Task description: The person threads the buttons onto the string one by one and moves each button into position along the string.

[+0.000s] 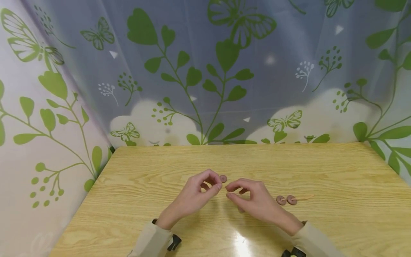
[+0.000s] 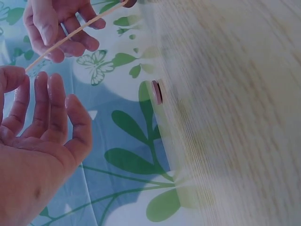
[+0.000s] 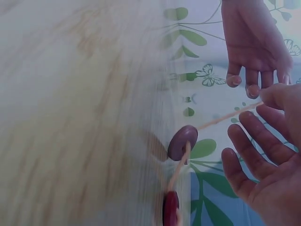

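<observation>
My left hand pinches an orange string between thumb and index finger in the left wrist view, its other fingers spread. Facing it, my right hand pinches the same string, thumb against index finger, in the right wrist view. From there the string runs to a brown button and on to a second, reddish button, both threaded on it. In the head view these two buttons lie right of my right hand. A loose brown four-hole button rests on the table just beyond my left fingertips.
The wooden table reaches back to a curtain printed with green leaves and butterflies. Another printed curtain hangs along the left side. Dark straps circle both wrists over beige sleeves.
</observation>
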The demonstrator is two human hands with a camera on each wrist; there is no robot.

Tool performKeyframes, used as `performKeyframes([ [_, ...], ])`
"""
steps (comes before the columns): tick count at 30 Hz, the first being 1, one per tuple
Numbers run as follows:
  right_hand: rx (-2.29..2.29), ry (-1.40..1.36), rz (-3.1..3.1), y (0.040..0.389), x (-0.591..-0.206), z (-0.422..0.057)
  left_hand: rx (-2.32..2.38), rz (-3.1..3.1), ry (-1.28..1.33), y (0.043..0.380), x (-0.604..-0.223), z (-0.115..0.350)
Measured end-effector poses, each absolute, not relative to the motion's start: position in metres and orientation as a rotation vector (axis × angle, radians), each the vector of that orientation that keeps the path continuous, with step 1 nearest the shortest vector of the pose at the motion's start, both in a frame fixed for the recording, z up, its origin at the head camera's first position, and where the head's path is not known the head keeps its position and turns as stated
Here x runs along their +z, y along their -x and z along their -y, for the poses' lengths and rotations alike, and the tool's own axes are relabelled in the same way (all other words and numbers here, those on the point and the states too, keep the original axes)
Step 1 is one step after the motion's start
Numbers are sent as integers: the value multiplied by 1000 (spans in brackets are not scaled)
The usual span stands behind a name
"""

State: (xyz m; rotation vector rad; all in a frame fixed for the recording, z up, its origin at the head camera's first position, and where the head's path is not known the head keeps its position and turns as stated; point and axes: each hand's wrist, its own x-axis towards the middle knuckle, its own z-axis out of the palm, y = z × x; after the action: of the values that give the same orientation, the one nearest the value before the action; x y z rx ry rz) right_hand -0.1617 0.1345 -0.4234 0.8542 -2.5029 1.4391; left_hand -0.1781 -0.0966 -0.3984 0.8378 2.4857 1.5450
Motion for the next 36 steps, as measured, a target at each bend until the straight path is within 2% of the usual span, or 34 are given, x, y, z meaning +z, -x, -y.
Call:
performKeyframes([
  [10,1438,-822,2474,162,-420,-129,1553,-2481,-839,178,-397,97],
  [17,1596,-745,2476,160,-419,-130,1549,-2462,-817,178,-399,97],
  [25,1741,-780,2402,160,-419,-132,1541,-2464,-787,178,-400,96],
  [36,1642,-728,2420,159,-417,-133,1527,-2457,-792,178,-402,95],
])
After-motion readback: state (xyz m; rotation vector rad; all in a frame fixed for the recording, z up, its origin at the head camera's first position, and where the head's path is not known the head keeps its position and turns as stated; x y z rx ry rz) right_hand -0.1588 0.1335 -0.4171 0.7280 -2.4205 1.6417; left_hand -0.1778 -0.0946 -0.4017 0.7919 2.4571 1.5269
